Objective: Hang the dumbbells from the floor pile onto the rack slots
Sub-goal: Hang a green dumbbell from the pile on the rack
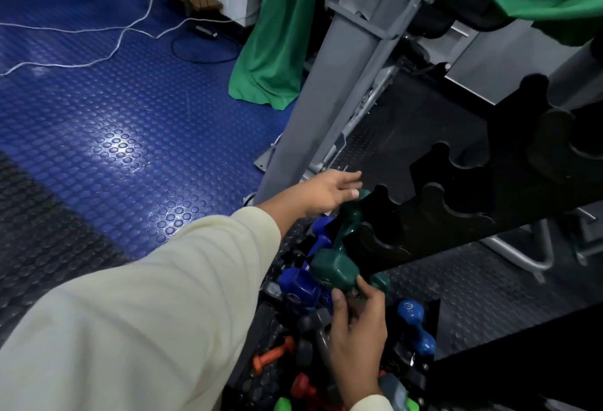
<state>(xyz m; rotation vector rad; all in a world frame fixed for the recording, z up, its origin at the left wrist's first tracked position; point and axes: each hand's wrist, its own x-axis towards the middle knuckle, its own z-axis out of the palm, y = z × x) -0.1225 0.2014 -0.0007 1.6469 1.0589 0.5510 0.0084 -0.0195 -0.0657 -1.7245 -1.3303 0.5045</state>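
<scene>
Both my hands are on one dark green dumbbell (pixel 339 247), left hand (pixel 321 193) flat-fingered against its far head, right hand (pixel 355 322) pinching the near head, its handle sitting in the lowest slot of the black rack (pixel 456 215), above the floor pile (pixel 293 345).

A dark green dumbbell (pixel 339 244) lies tilted across the lowest notches of the black rack (pixel 456 202). The left hand (pixel 326 195), fingers straight, touches its far head, while the right hand (pixel 355 322) holds its near head with curled thumb and fingers. Below, on the studded floor (pixel 98 149), lie blue dumbbells (pixel 303 283), an orange dumbbell (pixel 270 355) and a red one. A lighter blue dumbbell (pixel 417 325) sits on a lower rack arm.
</scene>
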